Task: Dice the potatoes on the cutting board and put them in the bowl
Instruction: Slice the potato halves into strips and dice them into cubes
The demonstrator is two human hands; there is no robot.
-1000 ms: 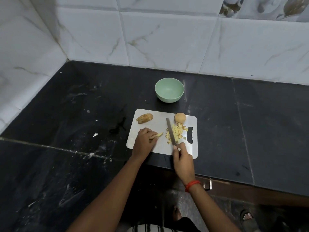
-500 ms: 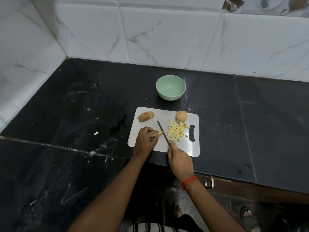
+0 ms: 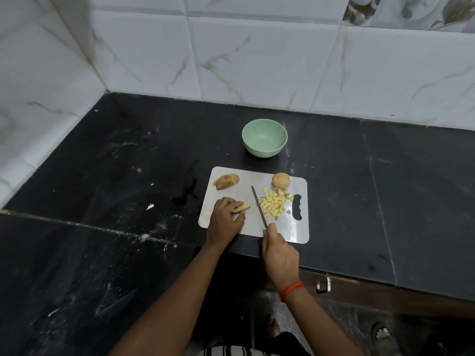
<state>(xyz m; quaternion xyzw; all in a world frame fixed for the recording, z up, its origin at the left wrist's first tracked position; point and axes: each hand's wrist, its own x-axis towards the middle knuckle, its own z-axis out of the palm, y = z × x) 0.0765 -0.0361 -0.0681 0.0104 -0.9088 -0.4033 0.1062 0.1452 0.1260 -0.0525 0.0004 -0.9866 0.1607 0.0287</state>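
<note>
A white cutting board (image 3: 293,231) lies at the counter's front edge. My left hand (image 3: 223,219) holds a potato slice (image 3: 241,208) down on its left part. My right hand (image 3: 279,255) grips a knife (image 3: 259,207) whose blade lies on the board between the slice and a pile of diced potato (image 3: 274,204). A potato piece with skin (image 3: 226,181) rests at the board's far left corner. Another round potato (image 3: 281,180) sits at the far edge, just behind the dice. The empty green bowl (image 3: 264,137) stands behind the board.
The black stone counter (image 3: 128,163) meets white marble-look tiled walls (image 3: 257,60) at the back and left. Small white scraps (image 3: 149,207) lie on the counter left of the board. Feet in sandals (image 3: 384,335) show on the floor below.
The knife has swung from beside the slice back toward the diced pile, blade now a little right of the slice. My left hand keeps its hold on the slice.
</note>
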